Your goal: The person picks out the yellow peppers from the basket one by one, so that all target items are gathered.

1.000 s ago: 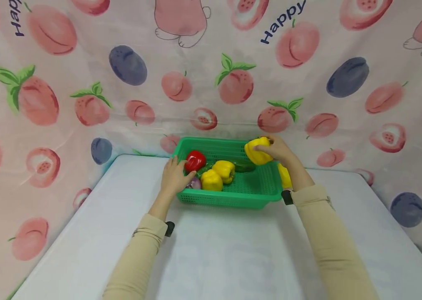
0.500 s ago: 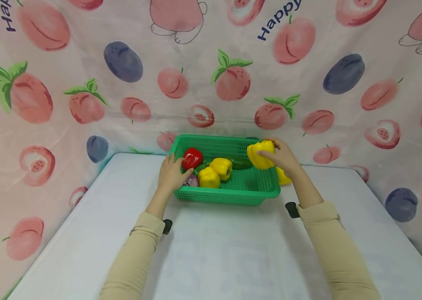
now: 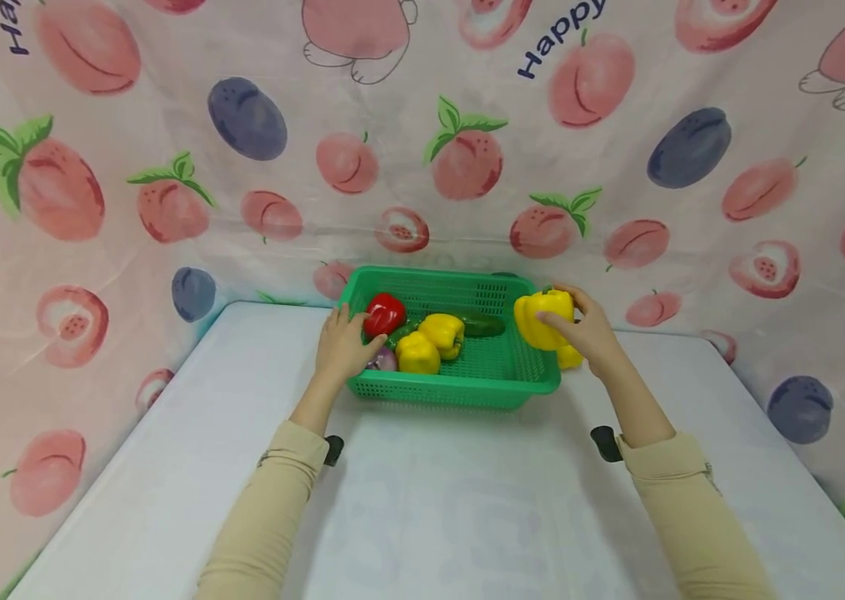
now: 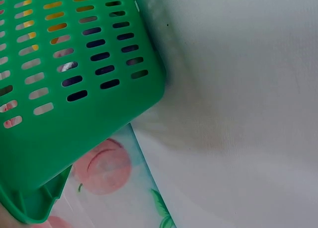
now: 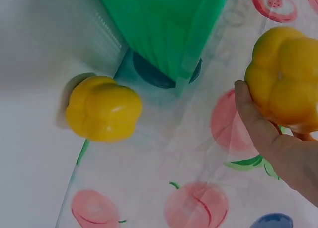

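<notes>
My right hand [image 3: 589, 332] grips a yellow bell pepper [image 3: 545, 320], held up at the right end of a green plastic basket [image 3: 460, 388]; thumb and fingers lie on opposite sides of it. In the right wrist view, this bell pepper [image 5: 285, 79] is apart from the basket. My left hand [image 3: 342, 343] rests on the basket's left rim, fingers spread, thumb reaching over the inside. Near that hand lie a red bell pepper [image 3: 385, 315] and a purple onion-like vegetable [image 3: 383, 360]. Two yellow bell peppers [image 3: 418, 354] and a cucumber [image 3: 484, 324] lie farther right inside.
Another yellow bell pepper [image 5: 103, 109] lies on the white table [image 3: 437, 500], outside the basket's right end. A fruit-printed cloth [image 3: 407, 167] hangs behind and along the sides of the table. The basket stands near the table's back edge.
My right hand has moved right and slightly down with the yellow bell pepper, from over the basket to its right end. The left hand stays on the rim. The view has shifted slightly.
</notes>
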{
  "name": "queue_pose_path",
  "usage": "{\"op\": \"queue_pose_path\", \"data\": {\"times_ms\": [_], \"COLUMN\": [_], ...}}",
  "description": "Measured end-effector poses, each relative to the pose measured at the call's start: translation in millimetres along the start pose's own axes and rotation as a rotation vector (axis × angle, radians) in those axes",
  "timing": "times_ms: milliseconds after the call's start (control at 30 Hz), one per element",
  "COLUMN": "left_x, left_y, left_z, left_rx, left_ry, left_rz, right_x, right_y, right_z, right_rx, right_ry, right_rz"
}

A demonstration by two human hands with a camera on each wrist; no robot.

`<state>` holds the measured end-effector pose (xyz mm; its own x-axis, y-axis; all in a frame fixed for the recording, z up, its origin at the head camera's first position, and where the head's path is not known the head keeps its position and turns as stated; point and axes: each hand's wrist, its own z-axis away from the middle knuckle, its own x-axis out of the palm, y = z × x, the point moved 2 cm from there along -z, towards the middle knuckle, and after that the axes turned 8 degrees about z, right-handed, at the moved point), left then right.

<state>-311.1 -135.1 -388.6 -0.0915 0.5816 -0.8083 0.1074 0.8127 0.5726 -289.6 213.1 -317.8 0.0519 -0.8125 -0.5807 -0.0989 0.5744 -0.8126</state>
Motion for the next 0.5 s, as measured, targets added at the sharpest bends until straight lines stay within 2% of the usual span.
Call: {"op": "queue_pose_path", "data": {"times_ms": [200,500], "left_x": [-0.9,0.2], "left_y": [-1.8,0.1], "left_z": [1.1,0.8], "left_rx": [-0.001,0.015], "left_ry": [0.000,0.004], "left_rz": [0.007,-0.003], "right_x": [-3.6,-9.0], "right_y": [7.1,22.4], "right_z": [8.2,22.1], "right_rx": [0.012,0.026], "right_ry": [0.045,0.115], "right_rz": [-0.005,0.058]}}
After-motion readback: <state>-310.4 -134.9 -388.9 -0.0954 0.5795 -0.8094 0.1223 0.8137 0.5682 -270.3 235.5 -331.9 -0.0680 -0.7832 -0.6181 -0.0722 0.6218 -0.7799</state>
